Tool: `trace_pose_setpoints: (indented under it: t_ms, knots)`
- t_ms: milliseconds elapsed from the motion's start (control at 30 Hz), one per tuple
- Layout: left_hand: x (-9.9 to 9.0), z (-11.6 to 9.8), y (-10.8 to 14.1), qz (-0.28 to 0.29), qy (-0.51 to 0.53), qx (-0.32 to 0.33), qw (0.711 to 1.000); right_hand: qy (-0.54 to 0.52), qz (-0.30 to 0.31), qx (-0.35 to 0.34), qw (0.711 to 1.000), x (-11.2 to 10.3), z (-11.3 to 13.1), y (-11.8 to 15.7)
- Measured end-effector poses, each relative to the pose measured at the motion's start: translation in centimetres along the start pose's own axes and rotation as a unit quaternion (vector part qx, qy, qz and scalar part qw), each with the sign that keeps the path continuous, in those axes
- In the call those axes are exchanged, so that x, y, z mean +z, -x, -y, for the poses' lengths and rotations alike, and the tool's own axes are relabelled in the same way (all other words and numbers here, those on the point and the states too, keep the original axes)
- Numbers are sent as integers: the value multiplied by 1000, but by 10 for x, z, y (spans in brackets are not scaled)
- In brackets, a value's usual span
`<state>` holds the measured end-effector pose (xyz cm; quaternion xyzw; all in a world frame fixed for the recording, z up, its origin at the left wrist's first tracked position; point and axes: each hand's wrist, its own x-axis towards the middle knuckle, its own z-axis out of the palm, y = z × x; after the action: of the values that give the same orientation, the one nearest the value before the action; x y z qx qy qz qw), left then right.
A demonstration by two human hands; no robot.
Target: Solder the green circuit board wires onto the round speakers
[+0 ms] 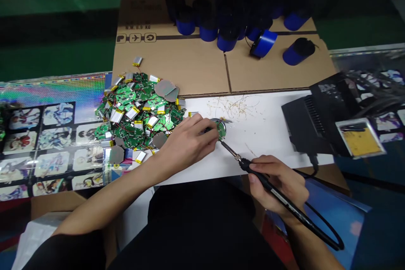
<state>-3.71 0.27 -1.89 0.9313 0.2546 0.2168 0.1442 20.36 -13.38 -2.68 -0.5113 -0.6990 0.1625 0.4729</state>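
Note:
My right hand (278, 181) is closed round a black soldering iron (272, 190), whose metal tip points up and left at a small green circuit board (221, 130). The board lies in a round metal-rimmed piece on the white sheet (262, 135). My left hand (194, 137) reaches in from the left, its fingers pinched together at the board's left edge; what they hold is hidden. Just left of that hand is a heap of green circuit boards (126, 95) with silver and yellow battery cells (132, 112) wired to them.
Blue and black cylinders (227, 40) stand on the cardboard (190, 65) behind, a few lying tilted. At the right are a black box-shaped device (303, 122) and a tray with a yellow sponge (360, 139). Wire scraps (237, 107) litter the white sheet.

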Motion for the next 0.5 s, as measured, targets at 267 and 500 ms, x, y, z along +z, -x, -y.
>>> trace_pose_setpoints:
  t_ms: [267,500]
  knots:
    - [-1,1,-1,6,-3,6,1000,8,13,-2,1000,-1,2,-4]
    - [-2,1,-3,13,-1,1,1000,22,-11,-10,1000,-1,2,-1]
